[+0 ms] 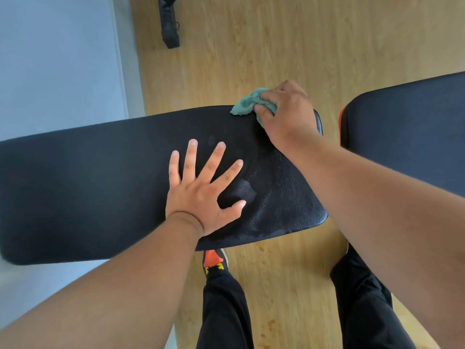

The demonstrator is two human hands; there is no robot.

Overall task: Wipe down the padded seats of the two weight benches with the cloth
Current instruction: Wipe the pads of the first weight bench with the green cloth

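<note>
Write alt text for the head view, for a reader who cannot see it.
Seen from above, the right hand presses a teal cloth onto the far corner of a black bench pad. The left hand rests flat on the pad, fingers spread. A second pad sits to the right, over a wooden floor.

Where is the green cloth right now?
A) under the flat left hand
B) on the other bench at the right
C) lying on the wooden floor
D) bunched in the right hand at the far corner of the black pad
D: the right hand grips the bunched green cloth at the far corner of the black pad, while the left hand lies flat and empty on it.
</note>
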